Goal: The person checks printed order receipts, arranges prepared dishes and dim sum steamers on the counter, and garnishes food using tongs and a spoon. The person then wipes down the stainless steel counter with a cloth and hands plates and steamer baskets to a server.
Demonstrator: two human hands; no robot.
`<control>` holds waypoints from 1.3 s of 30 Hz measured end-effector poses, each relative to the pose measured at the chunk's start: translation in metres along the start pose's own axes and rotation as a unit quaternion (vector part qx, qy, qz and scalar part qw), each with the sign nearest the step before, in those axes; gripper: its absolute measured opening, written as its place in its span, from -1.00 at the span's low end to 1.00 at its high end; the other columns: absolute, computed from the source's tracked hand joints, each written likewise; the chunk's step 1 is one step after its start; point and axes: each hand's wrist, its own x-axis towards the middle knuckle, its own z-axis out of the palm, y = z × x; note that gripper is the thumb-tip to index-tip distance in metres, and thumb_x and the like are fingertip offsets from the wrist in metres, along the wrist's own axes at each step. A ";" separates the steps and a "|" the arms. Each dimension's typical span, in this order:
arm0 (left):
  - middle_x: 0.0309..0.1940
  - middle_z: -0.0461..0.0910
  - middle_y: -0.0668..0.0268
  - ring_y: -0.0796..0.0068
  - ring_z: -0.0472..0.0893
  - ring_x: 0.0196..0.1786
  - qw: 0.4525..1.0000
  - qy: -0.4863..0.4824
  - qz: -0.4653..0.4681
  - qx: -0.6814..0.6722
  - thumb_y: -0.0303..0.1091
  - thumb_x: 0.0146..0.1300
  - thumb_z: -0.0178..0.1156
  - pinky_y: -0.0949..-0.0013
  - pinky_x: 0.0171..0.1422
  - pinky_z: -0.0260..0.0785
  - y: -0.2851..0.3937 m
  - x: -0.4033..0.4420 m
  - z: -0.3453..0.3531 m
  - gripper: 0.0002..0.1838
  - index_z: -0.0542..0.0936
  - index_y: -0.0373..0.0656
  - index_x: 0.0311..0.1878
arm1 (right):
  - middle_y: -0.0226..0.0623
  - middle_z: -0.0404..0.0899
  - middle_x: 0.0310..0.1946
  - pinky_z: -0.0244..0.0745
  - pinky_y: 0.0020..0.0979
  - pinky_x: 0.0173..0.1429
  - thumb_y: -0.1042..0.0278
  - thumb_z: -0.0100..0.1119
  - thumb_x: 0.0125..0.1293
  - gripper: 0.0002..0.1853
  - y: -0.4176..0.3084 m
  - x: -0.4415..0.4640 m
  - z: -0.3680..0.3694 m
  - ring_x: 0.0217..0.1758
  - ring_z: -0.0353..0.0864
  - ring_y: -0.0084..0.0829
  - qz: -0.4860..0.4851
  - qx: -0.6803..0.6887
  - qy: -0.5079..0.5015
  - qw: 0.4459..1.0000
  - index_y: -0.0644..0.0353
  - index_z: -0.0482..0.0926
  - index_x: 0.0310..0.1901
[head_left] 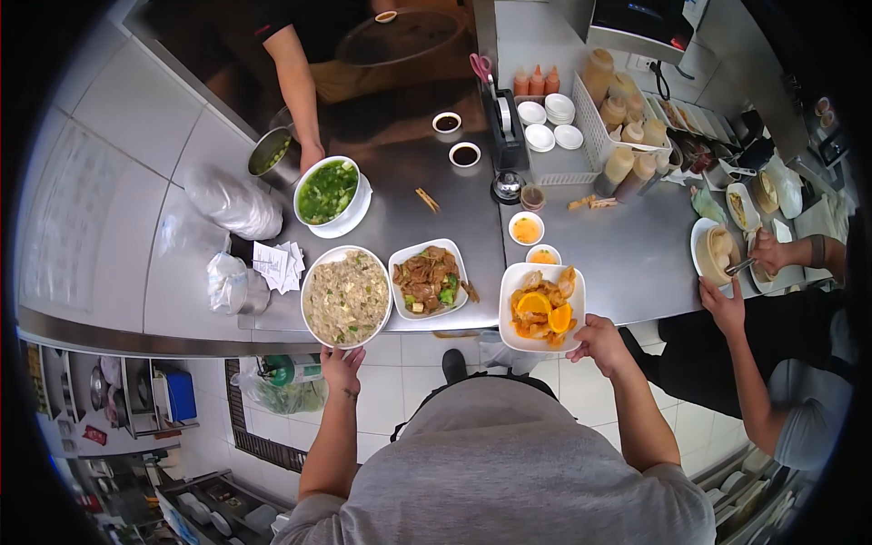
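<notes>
My left hand (341,371) grips the near rim of a round white bowl of fried rice (347,295), its fingers partly hidden beneath. A square white dish (579,313) bearing fried pieces and orange slices (545,313) has its lower right corner in my right hand (601,347). Between them sits a square dish of meat with broccoli (427,280) on the steel counter. Behind the rice is a white bowl of green soup (329,193), touched by another person's hand (312,154). Two small cups of orange sauce (526,228) stand behind the orange-slice dish.
Two dark sauce cups (465,155) and clothespins (427,200) lie further back. A call bell (508,187) stands near a white basket (563,163) with small dishes. At right, a co-worker's hands (727,309) hold a bamboo steamer (718,250) and tongs. Paper slips (277,263) lie at left.
</notes>
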 end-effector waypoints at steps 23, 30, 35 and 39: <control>-0.15 0.47 0.23 0.28 0.54 -0.17 0.783 -0.246 0.455 0.345 -0.47 0.29 -0.01 0.28 -0.14 0.45 0.050 -0.017 0.146 -0.83 0.53 -0.20 -0.13 | -0.09 0.56 -0.38 0.55 -0.45 -0.43 0.54 -0.10 0.11 -0.69 -0.046 -0.003 0.052 -0.54 0.58 -0.37 -0.051 -0.008 0.023 0.998 0.49 0.42 -0.10; -0.03 0.47 0.21 0.17 0.44 0.08 0.431 -0.229 0.661 0.570 -0.48 0.18 0.04 0.11 0.13 0.30 0.034 0.109 0.296 -0.70 0.52 -0.03 -0.01 | -0.09 0.59 -0.37 0.55 -0.46 -0.44 0.54 -0.05 0.08 -0.69 -0.040 -0.021 0.059 -0.55 0.59 -0.34 -0.043 0.032 0.048 0.997 0.47 0.44 -0.12; -0.07 0.55 0.23 0.12 0.50 0.04 0.421 -0.322 0.462 0.711 -0.37 0.16 0.11 0.11 0.12 0.30 0.051 0.060 0.348 -0.74 0.50 -0.10 -0.06 | -0.08 0.58 -0.35 0.57 -0.44 -0.42 0.56 -0.05 0.09 -0.70 -0.011 -0.069 0.032 -0.54 0.60 -0.31 -0.034 0.064 0.102 0.992 0.48 0.45 -0.12; -0.17 0.57 0.18 0.04 0.51 -0.04 0.424 -0.506 0.450 0.602 -0.37 0.09 0.20 0.15 0.01 0.35 0.030 -0.055 0.387 -0.70 0.48 -0.19 -0.09 | -0.04 0.57 -0.36 0.57 -0.47 -0.43 0.54 -0.06 0.11 -0.69 0.009 -0.098 -0.001 -0.53 0.62 -0.32 -0.017 0.082 0.141 0.986 0.52 0.42 -0.10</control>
